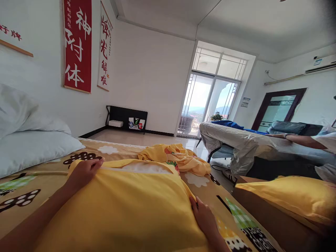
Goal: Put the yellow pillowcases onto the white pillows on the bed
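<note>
A yellow pillowcase (pixel 131 203) with a pillow inside lies in front of me on the bed. Along its far edge the zipper opening gapes, and the white pillow (pixel 147 167) shows through. At the far left corner my left hand (pixel 85 170) is closed on the pillowcase fabric. On the right side edge my right hand (pixel 203 214) pinches the same pillowcase between thumb and fingers. Just beyond the opening, a crumpled yellow cloth (pixel 178 157) with a printed fruit pattern rests on the patterned bedsheet (pixel 107 149).
White pillows (pixel 39 150) are stacked at the left. Another yellow-cased pillow (pixel 294 196) lies on a brown box-like surface at the right. Behind it stands a plastic-covered table (pixel 231 134), where another person's arm (pixel 301 140) reaches in. A low black shelf (pixel 127 117) is against the far wall.
</note>
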`<state>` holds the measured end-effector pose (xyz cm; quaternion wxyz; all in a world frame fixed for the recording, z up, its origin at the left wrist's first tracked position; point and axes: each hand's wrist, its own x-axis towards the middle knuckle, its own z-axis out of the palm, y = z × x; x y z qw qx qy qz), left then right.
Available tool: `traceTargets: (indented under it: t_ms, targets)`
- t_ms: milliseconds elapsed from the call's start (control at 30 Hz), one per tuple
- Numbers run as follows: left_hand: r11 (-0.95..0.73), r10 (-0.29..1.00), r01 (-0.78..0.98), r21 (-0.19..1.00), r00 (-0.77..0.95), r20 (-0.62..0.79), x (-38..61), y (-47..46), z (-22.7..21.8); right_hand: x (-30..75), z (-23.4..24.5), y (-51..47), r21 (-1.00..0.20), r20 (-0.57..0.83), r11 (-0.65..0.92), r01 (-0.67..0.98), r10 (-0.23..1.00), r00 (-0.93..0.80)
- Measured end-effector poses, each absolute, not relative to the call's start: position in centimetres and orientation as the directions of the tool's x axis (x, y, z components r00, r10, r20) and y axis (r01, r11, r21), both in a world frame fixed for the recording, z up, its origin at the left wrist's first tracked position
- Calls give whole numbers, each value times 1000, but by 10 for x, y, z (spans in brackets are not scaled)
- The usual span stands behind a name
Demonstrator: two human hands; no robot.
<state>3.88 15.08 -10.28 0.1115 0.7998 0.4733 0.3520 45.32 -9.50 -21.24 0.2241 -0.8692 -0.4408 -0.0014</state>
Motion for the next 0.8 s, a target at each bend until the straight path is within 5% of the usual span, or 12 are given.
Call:
traceTargets:
  t_ms: [133,200,333,467,633,800]
  targets:
    - [-549,836,723,420,468,287,48,142,-136,459,-244,-104,-342,83,-551,761,789,609]
    - [-584,811,711,391,532,245,50,139,-147,466,-242,-106,-316,131,-533,785,795,593]
    - [-636,757,722,274,514,403,49,147,-120,479,-178,-83,-322,323,-423,847,792,518]
    - [-623,736,770,139,518,435,66,161,-101,449,-120,-20,-417,323,-255,872,856,404]
    - [-433,897,875,218,394,202,92,173,-144,381,-149,43,-359,142,-384,851,878,456]
    - [-274,956,937,215,241,167,60,186,-147,395,-157,40,-249,101,-585,772,777,621]
